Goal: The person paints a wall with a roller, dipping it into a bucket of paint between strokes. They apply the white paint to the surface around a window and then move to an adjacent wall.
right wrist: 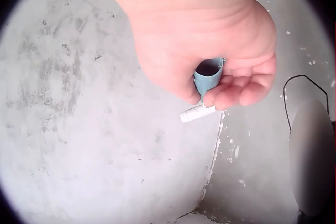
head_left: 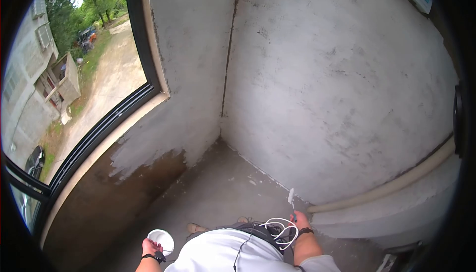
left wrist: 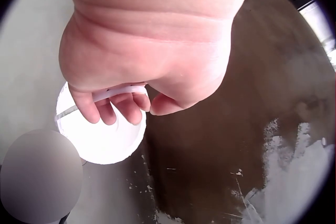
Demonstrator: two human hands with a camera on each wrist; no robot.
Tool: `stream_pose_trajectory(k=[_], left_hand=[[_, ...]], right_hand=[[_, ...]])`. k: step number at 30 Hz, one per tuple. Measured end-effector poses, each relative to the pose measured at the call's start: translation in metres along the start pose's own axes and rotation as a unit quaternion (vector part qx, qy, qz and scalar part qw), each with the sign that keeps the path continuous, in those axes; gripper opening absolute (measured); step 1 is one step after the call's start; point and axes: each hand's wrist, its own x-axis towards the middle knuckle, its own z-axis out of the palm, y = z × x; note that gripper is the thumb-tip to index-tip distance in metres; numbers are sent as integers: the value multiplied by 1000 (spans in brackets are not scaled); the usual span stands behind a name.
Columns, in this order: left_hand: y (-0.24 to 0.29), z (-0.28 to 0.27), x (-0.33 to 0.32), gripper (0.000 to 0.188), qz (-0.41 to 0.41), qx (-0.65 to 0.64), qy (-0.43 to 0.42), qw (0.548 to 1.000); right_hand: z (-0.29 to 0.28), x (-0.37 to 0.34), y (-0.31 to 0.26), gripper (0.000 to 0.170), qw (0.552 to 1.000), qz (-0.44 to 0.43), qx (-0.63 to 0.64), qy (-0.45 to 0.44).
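Observation:
My left hand has its fingers curled round the handle of a white bucket, which hangs at my left side. The left wrist view looks down on the pale round bucket below the fingers. On the other side, my right hand grips a small paint roller by its blue-green hollow handle. The white roller head points away from me, close to the foot of the right wall. Past the fingertips, part of the roller head shows in the right wrist view.
Grey-white coating covers the right wall and part of the wall under the window; brown bare surface shows lower left. A beige pipe runs along the right. Looped white cable hangs at my waist. Pale spots mark the floor.

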Motion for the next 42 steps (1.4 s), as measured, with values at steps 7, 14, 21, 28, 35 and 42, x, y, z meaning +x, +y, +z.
stream_pose_trajectory(k=[7,14,21,28,35,42], left_hand=[[-27,28,-27,10,63,15,59,996],[-40,44,-51,9,95,9,44,994],[-55,65,-70,11,120,80,82,986],[-58,76,-88,9,130,100,68,984],[-45,92,-82,11,122,140,32,982],[-9,119,-44,11,84,157,7,984]], right_hand=[[-32,53,-18,25,999,35,15,-34],[-72,82,-10,25,1000,23,-1,-7],[-125,129,4,18,990,36,-91,-98],[-176,133,24,21,949,-121,-259,-130],[-159,106,44,19,995,-21,-97,3],[-116,40,44,19,998,-27,35,-43]])
